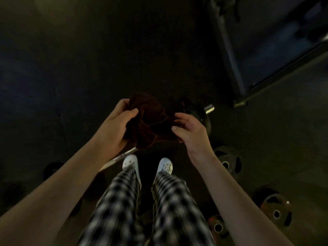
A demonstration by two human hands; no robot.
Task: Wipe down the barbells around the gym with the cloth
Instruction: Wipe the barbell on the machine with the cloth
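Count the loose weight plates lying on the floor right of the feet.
3 loose plates. One lies just right of the right shoe, one farther right, and one at the bottom beside the right leg. The arms and legs may hide more.

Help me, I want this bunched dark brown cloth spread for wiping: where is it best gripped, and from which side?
Pinch the hem at the right edge of the dark brown cloth, from the right, with the right hand. The left hand grips the opposite, bunched side, so pulling apart likely opens it.
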